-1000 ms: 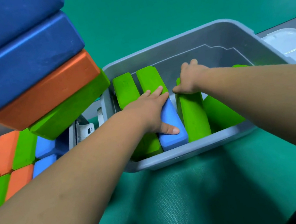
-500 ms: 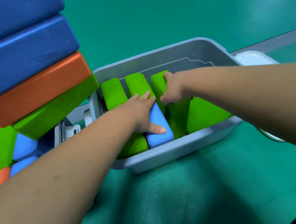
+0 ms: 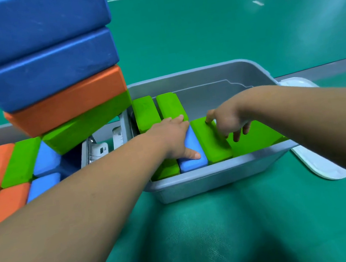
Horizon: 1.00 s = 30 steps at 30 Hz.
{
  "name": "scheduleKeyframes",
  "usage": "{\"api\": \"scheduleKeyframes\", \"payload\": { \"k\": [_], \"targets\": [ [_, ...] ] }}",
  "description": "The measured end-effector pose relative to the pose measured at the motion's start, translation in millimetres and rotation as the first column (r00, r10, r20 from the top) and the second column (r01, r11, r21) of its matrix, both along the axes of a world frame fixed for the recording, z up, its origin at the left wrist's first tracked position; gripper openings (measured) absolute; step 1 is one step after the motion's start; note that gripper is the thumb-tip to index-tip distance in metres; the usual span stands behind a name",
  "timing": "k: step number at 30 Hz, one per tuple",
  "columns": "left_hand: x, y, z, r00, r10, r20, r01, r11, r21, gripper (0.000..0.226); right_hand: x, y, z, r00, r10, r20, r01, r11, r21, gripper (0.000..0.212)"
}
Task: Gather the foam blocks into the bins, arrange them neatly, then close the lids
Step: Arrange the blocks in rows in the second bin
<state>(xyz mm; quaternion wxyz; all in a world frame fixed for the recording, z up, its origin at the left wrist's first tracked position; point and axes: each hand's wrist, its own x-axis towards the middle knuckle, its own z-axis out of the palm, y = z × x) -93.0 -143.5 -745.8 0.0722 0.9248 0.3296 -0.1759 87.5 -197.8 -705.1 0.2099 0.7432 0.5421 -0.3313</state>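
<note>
The blue block point(image 3: 194, 161) stands on edge in the near row of the grey bin point(image 3: 218, 170). My left hand point(image 3: 173, 136) lies flat on it, fingers straight, pressing down without curling round it. Touching its right side is a green block point(image 3: 211, 145), also on edge. My right hand point(image 3: 228, 120) arches over it with fingers curled at its right edge, and I cannot tell whether they pinch it or only touch it. I judge the main risk is springy foam: once I let go, a wedged block could ride up, or the green one could lean right onto the flat block point(image 3: 258, 138) beside it, leaving the row uneven and the lid proud. My left forearm also passes just beside a tilted stack point(image 3: 50, 66) of dark blue, orange and green blocks at the left, and a nudge might tip it. All the blocks are matte, faintly grainy foam bricks with rounded corners, and two more green ones point(image 3: 145, 114) stand at the far left of the bin. The bin is smooth hard plastic with a rolled rim and a stepped far wall. A white plastic lid point(image 3: 321, 167) lies on the floor to its right. The floor point(image 3: 226, 223) is a green mat with a fine weave.
</note>
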Motion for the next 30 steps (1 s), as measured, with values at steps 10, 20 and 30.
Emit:
{"api": "scheduleKeyframes", "payload": {
  "k": [10, 20, 30],
  "targets": [
    [31, -10, -1, 0.973, -0.052, 0.225, 0.042, 0.998, 0.049, 0.066, 71, -2, 17, 0.961, -0.093, 0.260, 0.008, 0.951, 0.310, 0.034],
    [67, -27, -13, 0.963, -0.162, 0.217, 0.155, 0.987, 0.050, 0.066, 109, -26, -7, 0.931, -0.132, 0.340, 0.052, 0.971, 0.233, 0.033],
    [72, -22, -20, 0.971, -0.120, 0.208, 0.120, 0.993, 0.011, 0.068, 113, -27, -19, 0.953, -0.166, 0.253, 0.071, 0.935, 0.346, 0.043]
  ]
}}
